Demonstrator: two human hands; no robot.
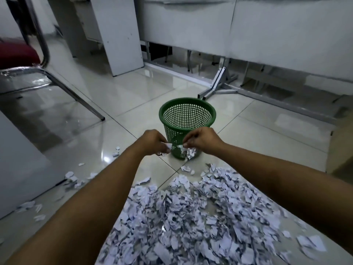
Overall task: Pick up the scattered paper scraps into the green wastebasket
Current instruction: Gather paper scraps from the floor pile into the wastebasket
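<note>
Paper scraps (191, 217): white, torn, crumpled, heaped on glossy tile floor (133, 96) in front of me, strays off to left. Green wastebasket (187, 119) stands upright just beyond heap; round plastic, mesh wall, solid rim. I see both arms stretched forward, wrists near each other, in front of basket's side, below its rim. Left hand (153, 141) curled, pinching small scraps. Right hand (201, 139) curled, gripping bunch of scraps hanging below fingers. Red-cushioned chrome chair (28, 60) far left; white desk panels (248, 25) behind.
</note>
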